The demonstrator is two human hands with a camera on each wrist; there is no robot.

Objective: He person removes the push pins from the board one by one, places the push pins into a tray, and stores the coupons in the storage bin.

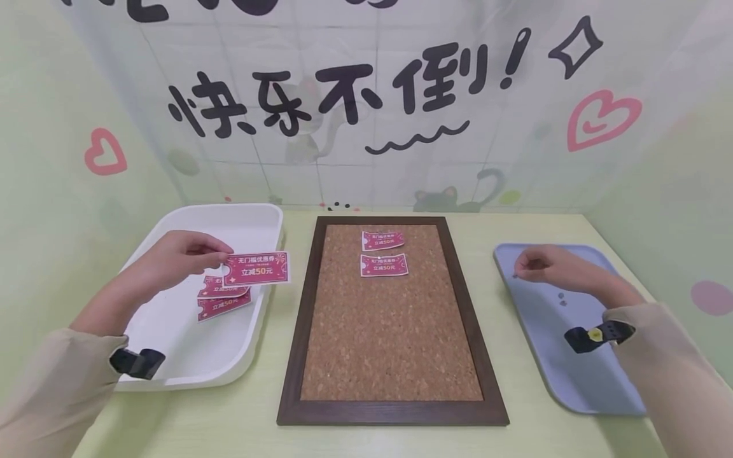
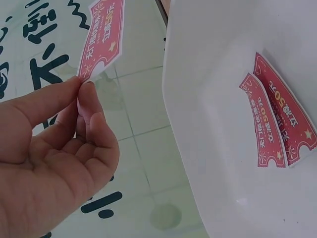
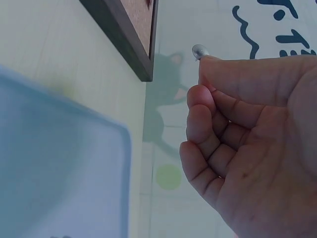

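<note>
My left hand (image 1: 177, 259) pinches a red coupon (image 1: 258, 269) by its left end, between thumb and index finger, above the right side of the white tray (image 1: 229, 229). Beneath it, two more red coupons (image 2: 265, 121) overlap on the tray's floor. Over the blue tray (image 1: 578, 362), my right hand (image 1: 552, 270) pinches a silver thumbtack (image 3: 200, 51) at its fingertips, the round head showing past the thumb. Between the hands lies a cork board (image 1: 392, 337), with one coupon (image 1: 382, 241) near its top edge and another coupon (image 1: 384, 267) just below.
Several small silver tacks (image 1: 562, 303) lie in the blue tray. The board's dark wooden frame (image 1: 392, 412) stands on a pale table (image 1: 532, 407) between both trays. Behind the table rises a wall sheet (image 1: 355, 172) with black lettering. Each wrist wears a black strap.
</note>
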